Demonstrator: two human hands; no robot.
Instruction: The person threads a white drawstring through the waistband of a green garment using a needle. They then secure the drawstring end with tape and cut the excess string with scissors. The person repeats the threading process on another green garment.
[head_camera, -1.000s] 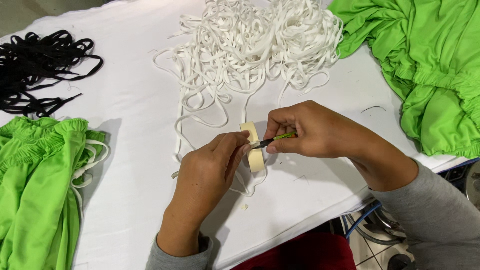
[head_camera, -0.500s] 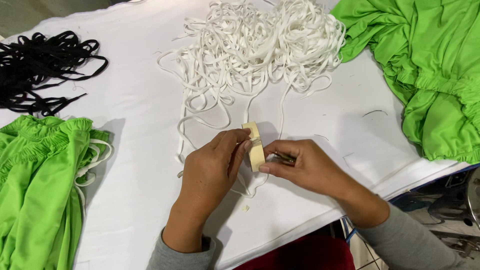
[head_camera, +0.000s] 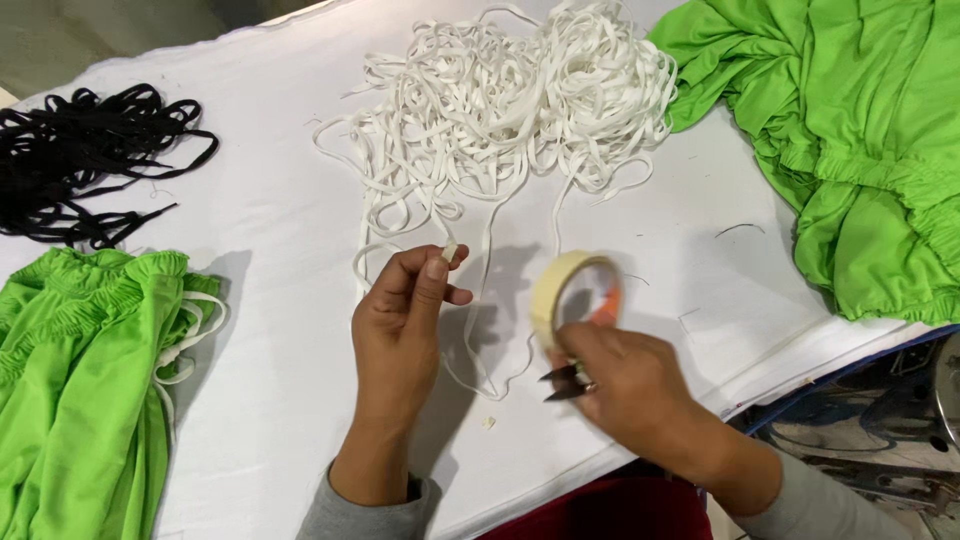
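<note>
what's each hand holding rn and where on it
Left hand pinches the end of a white cord at its fingertips. Right hand holds a tape roll by its lower rim, plus small snips.

There is one view only, from a camera worn on the person's head, looking steeply down and forward over the white-covered counter (head_camera: 280, 300). It sits close: the left hand (head_camera: 400, 320) and right hand (head_camera: 630, 390) fill the lower middle, with both forearms entering from the bottom edge. The counter's near edge runs slantwise across the lower right, where floor shows beyond it; its far edge shows at the upper left corner. The counter's left and right sides run out of frame. With no second view, nothing is shared.
</note>
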